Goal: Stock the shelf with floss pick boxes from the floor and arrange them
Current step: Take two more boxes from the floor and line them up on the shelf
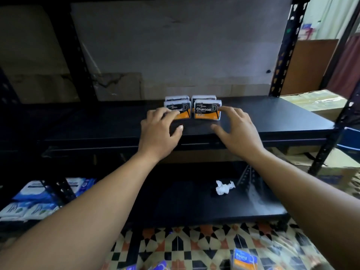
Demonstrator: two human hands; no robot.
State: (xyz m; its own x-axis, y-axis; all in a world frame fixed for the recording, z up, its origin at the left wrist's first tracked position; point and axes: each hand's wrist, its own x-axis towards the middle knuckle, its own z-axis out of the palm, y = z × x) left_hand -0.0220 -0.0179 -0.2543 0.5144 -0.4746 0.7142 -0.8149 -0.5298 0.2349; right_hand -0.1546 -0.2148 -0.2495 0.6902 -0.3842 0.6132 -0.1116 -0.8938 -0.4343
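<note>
On shelf (272, 117), arranging step; left hand (158, 129) and right hand (238, 129), spread, gripping nothing, touch front Charcoal boxes (207, 111); next likely: fetch floor boxes (244, 258) at 5 o'clock.

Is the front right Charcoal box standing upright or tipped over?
Upright: the front right Charcoal box stands on the shelf, label level and facing out, right hand at its side.

A single wide-angle view from the person's head faces forward and slightly down, close to a black shelf (282, 117) within arm's reach; the tiled floor (194, 244) fills the lower edge.
</note>
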